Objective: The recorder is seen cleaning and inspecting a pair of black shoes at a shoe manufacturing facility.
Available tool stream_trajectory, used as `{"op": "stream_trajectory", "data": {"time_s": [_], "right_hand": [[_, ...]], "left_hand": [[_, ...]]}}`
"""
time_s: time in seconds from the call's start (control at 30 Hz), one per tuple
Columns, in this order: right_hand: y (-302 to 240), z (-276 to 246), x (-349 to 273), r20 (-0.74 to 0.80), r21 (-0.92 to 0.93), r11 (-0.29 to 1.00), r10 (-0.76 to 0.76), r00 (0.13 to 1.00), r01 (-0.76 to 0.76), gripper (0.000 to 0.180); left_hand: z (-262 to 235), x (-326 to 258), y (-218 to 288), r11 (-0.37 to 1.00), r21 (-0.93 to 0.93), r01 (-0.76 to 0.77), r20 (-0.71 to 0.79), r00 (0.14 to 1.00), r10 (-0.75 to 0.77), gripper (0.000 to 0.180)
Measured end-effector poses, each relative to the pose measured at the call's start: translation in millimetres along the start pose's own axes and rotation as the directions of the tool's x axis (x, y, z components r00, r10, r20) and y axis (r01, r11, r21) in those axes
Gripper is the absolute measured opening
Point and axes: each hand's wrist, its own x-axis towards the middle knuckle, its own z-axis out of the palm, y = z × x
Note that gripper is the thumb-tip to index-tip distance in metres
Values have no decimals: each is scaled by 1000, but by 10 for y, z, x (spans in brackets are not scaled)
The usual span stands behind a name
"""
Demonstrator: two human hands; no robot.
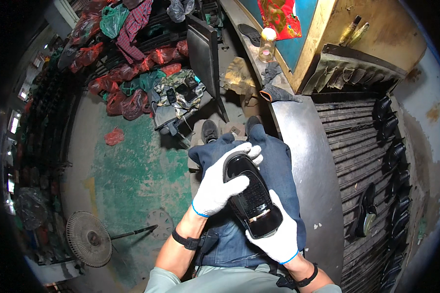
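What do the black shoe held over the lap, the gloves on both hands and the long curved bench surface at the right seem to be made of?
Glossy black shoe: likely polished or patent leather, or synthetic; it shows sharp highlights. White gloves on the left hand and right hand: knitted fabric, matte, with blue cuff edging. Grey curved bench top: probably sheet metal, with a dull, smooth sheen.

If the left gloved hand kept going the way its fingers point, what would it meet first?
The left hand points up and to the right across the black shoe it grips. Past the toe, it would probably meet the dark blue cloth on the lap, then the metal bench; depth is unclear.

Shoe (252,195) heel under right hand (278,234)
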Motion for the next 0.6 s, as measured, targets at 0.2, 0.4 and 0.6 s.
{"op": "stream_trajectory", "data": {"time_s": [0.2,0.4,0.6], "right_hand": [[93,58,78,-34,-47,998,-44,998,43,104],[27,-39,84,84,84,995,-58,995,51,99],[672,-45,-179,470,812,216,310,827,-542,70]], "left_hand": [[-131,29,38,985,174,3,-86,996,13,86],[-230,-29,84,963,265,-41,-180,979,91,58],[-471,-141,-76,934,-352,-67,-391,917,-81,41]]}}
